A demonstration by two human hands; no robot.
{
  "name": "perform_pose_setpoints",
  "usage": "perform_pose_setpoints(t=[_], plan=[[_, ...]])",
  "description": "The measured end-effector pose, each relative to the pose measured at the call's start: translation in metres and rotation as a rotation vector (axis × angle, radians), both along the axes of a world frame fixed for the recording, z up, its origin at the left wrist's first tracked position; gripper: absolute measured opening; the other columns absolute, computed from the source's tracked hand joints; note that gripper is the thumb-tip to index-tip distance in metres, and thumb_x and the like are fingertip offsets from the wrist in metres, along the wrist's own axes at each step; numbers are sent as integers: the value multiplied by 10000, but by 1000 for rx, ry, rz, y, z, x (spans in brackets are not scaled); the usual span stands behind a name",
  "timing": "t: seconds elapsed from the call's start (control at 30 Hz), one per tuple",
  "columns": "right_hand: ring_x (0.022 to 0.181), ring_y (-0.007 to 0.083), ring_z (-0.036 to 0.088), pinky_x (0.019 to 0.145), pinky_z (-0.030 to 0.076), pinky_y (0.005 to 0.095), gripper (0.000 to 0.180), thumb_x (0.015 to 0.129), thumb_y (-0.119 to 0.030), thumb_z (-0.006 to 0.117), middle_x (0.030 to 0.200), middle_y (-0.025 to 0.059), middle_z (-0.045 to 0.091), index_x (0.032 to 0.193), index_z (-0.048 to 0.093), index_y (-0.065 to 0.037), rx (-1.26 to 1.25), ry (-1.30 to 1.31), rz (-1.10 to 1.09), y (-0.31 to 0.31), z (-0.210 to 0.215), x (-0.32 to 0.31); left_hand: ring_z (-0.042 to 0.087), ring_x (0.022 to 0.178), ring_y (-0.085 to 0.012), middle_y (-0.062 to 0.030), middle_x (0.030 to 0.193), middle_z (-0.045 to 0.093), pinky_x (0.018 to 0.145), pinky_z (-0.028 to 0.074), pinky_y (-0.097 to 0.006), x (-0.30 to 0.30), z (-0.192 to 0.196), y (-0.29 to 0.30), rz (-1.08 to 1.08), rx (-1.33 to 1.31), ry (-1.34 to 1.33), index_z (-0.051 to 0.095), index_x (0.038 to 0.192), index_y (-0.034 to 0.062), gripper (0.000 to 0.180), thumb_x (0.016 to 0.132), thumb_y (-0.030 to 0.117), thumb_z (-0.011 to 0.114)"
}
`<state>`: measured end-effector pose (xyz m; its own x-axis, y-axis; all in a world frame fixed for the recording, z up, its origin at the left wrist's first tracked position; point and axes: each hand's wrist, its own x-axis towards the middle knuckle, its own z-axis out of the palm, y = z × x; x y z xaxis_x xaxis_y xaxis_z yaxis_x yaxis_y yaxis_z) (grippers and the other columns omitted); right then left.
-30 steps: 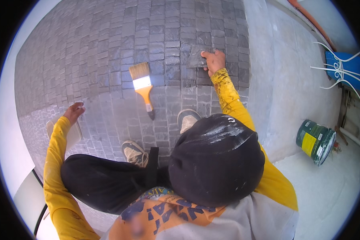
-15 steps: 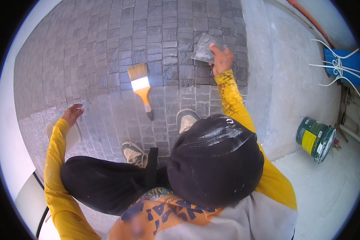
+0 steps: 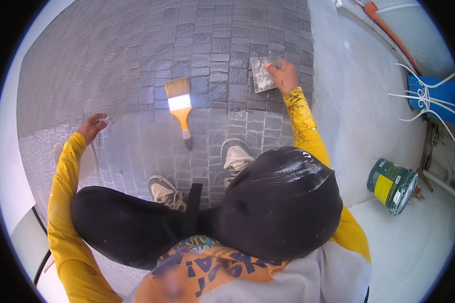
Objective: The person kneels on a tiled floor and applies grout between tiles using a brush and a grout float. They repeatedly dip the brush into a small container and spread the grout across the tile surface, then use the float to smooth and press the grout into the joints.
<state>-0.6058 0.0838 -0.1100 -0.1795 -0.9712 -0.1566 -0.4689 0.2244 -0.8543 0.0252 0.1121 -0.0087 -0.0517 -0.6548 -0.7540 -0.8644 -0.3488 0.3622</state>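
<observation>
My right hand [image 3: 286, 77] grips a flat, grey, roughly square plate [image 3: 262, 77] with whitish smears, by its right side. The plate is over the dark block-patterned surface [image 3: 136, 50], far right of centre. I cannot tell whether it touches the surface. My left hand [image 3: 90, 127] hangs at the left, fingers loosely bent and apart, with nothing seen in it. Below it, partly hidden by my forearm, is a pale rounded container [image 3: 89, 160]. A wide paintbrush [image 3: 182, 119], with tan bristles and a yellow handle, lies between my hands, bristles pointing away.
My shoes [image 3: 236, 155] rest on the patterned surface near my bent knees. Plain grey floor [image 3: 344, 101] runs along the right. A green bucket [image 3: 392, 186] with a yellow label lies tilted there. Behind it are white curled metalwork [image 3: 423, 93] and a blue object [image 3: 442, 96].
My right hand has moved slightly right and nearer with the plate, which now appears turned more face-up. My left hand has shifted slightly. The whole view has tilted a little.
</observation>
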Motion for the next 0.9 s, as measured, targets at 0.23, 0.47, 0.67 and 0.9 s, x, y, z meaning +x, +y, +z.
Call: perform_pose_setpoints(t=[0.23, 0.47, 0.67, 0.9], plan=[[895, 429, 669, 790, 512, 431, 374, 800, -251, 690, 878, 262, 688, 968, 637, 79, -38, 54, -43, -23, -3, 18, 528, 1264, -374, -203, 1358, 563, 1092, 392, -392, 18, 12, 16, -48, 43, -152, 545, 1351, 30, 598, 914, 438, 581], [877, 316, 687, 819, 501, 361, 551, 771, -238, 727, 879, 240, 691, 1146, 597, 144, 38, 356, 63, -32, -10, 17, 524, 1266, -382, -206, 1364, 560, 1092, 393, -409, 20, 3, 11, -67, 9, -81, 548, 1353, 43, 616, 912, 473, 551], [820, 310, 679, 766, 496, 384, 398, 787, -220, 709, 858, 199, 702, 1036, 648, 85, -51, 343, 90, -33, -21, 16, 515, 1277, -379, -204, 1372, 553, 1090, 394, -404, 19, 6, 14, -70, 4, -148, 547, 1356, 46, 619, 908, 473, 554], [889, 325, 687, 785, 497, 376, 388, 786, -223, 712, 899, 207, 707, 1042, 656, 64, -3, 293, 66, -29, -19, 21, 521, 1271, -372, -205, 1370, 554, 1087, 395, -397, 23, 2, 12, -34, 17, -104, 542, 1358, 38, 624, 907, 469, 569]])
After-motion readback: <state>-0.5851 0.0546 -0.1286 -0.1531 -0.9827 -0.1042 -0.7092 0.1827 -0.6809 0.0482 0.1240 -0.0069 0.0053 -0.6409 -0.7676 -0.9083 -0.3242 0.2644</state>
